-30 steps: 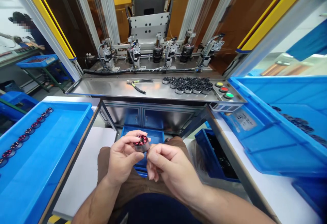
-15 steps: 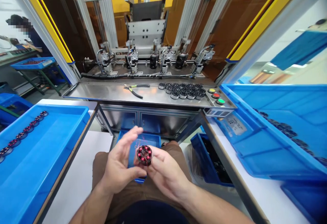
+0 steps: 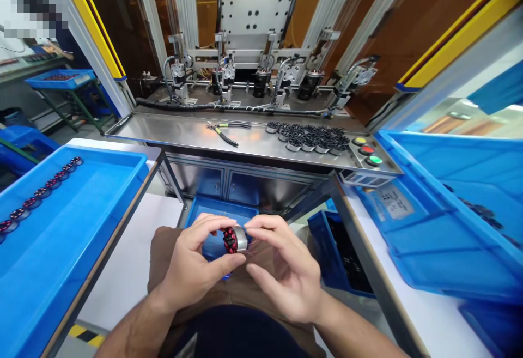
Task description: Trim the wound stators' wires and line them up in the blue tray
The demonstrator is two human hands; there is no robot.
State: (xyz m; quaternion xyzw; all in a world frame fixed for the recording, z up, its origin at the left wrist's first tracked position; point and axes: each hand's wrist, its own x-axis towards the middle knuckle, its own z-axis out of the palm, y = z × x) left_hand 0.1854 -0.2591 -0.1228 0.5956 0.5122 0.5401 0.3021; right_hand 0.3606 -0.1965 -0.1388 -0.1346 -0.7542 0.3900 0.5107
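Observation:
Above my lap, my left hand (image 3: 196,260) grips a motor stator (image 3: 240,240) between thumb and fingers. The stator is a short silver ring with black and red copper-coloured windings on the face turned left. Thin reddish wires trail from its right side. Close beside it is my right hand (image 3: 290,265), thumb and fingers apart, fingertips near the ring's right edge; whether they touch it I cannot tell. Below both hands, a blue bin (image 3: 192,211) stands on the floor between my knees, partly hidden.
A steel ledge (image 3: 175,137) carries pliers (image 3: 224,133), rows of black-and-silver stators (image 3: 310,139) and push buttons (image 3: 366,150). Behind it stand machine fixtures (image 3: 261,83). At left, a blue tray (image 3: 81,211) holds a row of wound stators (image 3: 42,192); at right is a blue crate (image 3: 433,183).
The stator has passed from my right hand to my left and turned sideways, showing its silver rim. My right hand has opened and moved right. The view has shifted.

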